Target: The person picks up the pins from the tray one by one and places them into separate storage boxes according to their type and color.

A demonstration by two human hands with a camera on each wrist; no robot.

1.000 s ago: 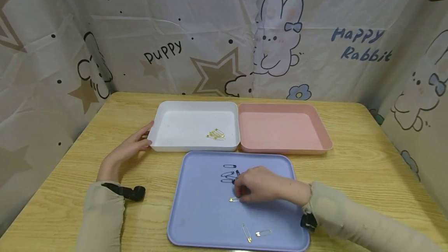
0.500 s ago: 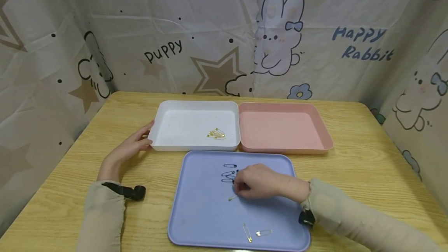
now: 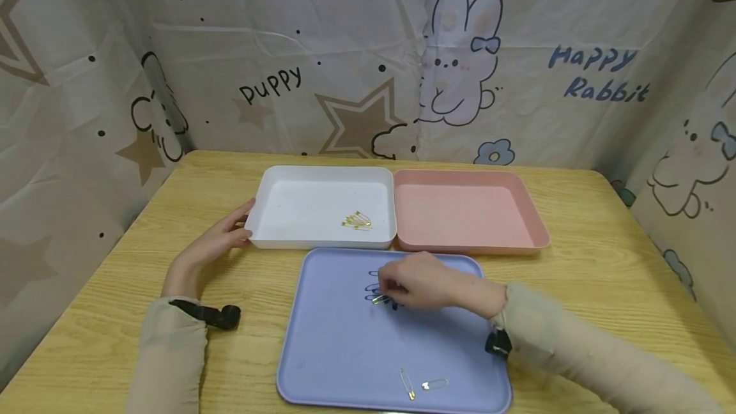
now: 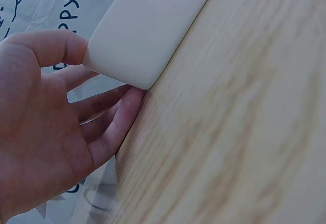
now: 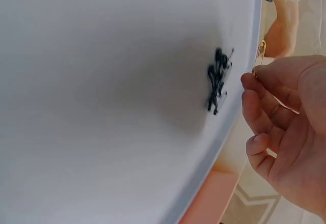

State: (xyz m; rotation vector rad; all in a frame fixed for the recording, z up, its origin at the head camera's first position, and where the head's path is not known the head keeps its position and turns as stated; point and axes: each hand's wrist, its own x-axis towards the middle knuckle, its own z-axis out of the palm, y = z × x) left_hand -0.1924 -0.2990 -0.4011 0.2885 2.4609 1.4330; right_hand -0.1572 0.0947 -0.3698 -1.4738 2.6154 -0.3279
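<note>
My right hand (image 3: 420,281) pinches a gold safety pin (image 5: 263,48) between thumb and fingertip, up over the blue tray (image 3: 339,356). Behind it, on the far part of that tray, lies a cluster of black safety pins (image 5: 216,81), partly hidden by the hand in the head view. My left hand (image 3: 213,245) touches the left end of the white tray (image 3: 293,206), thumb and fingers spread at its near corner. Several gold safety pins (image 3: 358,221) lie in a small heap inside the white tray. Two more, one gold pin (image 3: 407,384) and another gold pin (image 3: 435,384), lie near the blue tray's front edge.
A pink tray (image 3: 460,209) stands against the white tray's right side, both just behind the blue one. All three rest on a wooden table (image 3: 592,260). A printed cloth (image 3: 356,30) hangs behind and at the sides.
The right hand has picked the gold safety pin off the blue tray and moved it away from me, over the black pins. The left hand stays at the white tray.
</note>
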